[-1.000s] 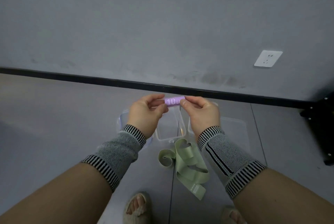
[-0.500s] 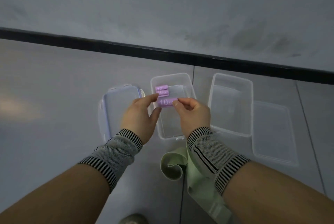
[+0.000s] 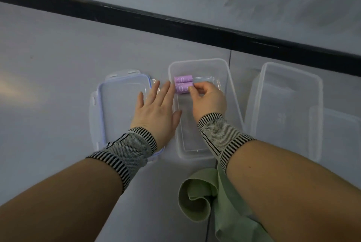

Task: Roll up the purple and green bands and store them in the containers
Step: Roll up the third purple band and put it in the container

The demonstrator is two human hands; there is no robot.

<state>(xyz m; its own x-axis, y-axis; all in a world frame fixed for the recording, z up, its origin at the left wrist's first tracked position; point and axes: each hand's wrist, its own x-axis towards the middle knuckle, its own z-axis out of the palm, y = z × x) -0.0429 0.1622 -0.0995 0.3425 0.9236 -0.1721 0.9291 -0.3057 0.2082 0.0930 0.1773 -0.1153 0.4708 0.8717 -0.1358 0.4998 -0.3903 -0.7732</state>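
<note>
Two rolled purple bands sit at the far end of the middle clear container [image 3: 230,85]. The farther roll [image 3: 182,79] lies against the back wall. My right hand [image 3: 208,99] pinches the nearer purple roll [image 3: 182,88] inside the container, right beside the other roll. My left hand [image 3: 156,109] hovers flat with fingers spread beside the container's left wall, fingertips close to the rolls. Unrolled green bands [image 3: 197,196] lie loosely on the floor in front of the container, partly hidden by my right forearm.
A lid with blue seal [image 3: 109,105] lies left of the middle container. A second clear container [image 3: 289,105] stands to the right, with another lid [image 3: 340,134] beyond it. A black skirting strip [image 3: 175,24] runs along the wall behind.
Both hands carried the purple roll down into the middle container beside the first roll. My left hand let go and opened flat; the view tilted down.
</note>
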